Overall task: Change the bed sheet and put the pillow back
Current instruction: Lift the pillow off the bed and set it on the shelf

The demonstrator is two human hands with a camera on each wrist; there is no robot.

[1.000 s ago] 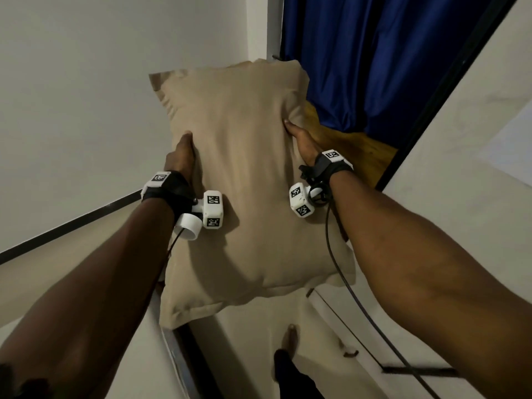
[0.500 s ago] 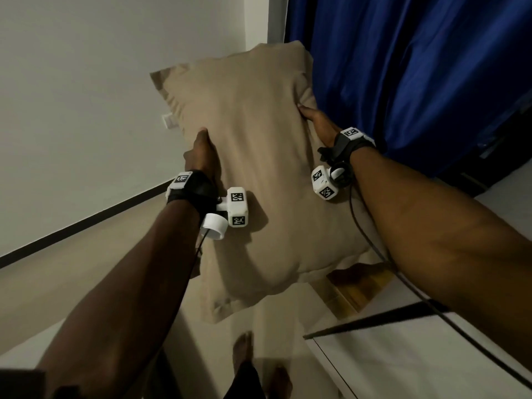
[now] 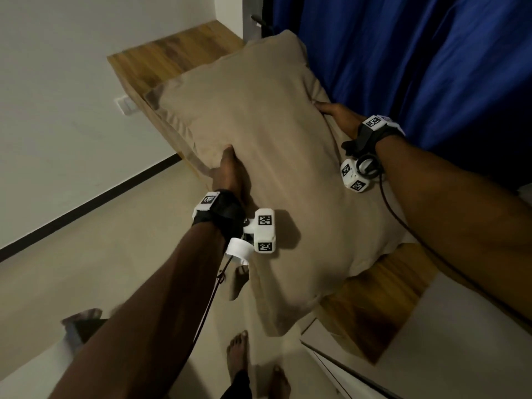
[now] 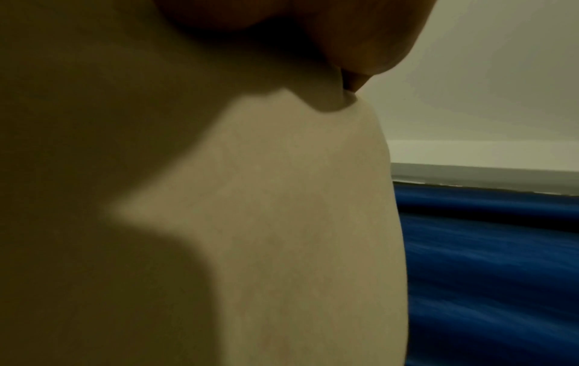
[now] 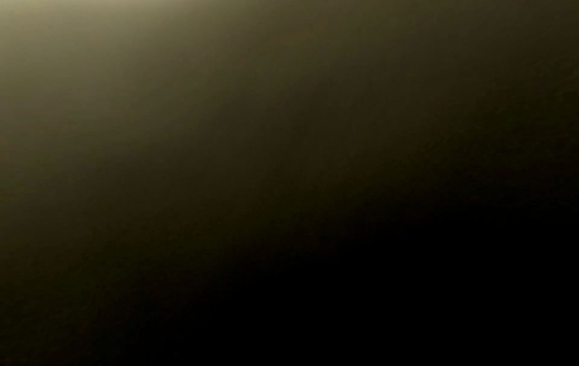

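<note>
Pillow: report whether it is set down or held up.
Held up. The pillow hangs above the floor, gripped by the left hand and right hand.

We wear black wrist straps [image 3: 227, 211] with white marker cubes [image 3: 264, 234], a cable [image 3: 403, 223] off the right one; arms and feet [image 3: 237, 358] are bare.

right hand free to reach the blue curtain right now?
Probably not as things stand. The right hand grips the pillow's edge and the left hand grips the other side. The curtain hangs just behind with nothing between, but letting go leaves the pillow one-handed.
</note>
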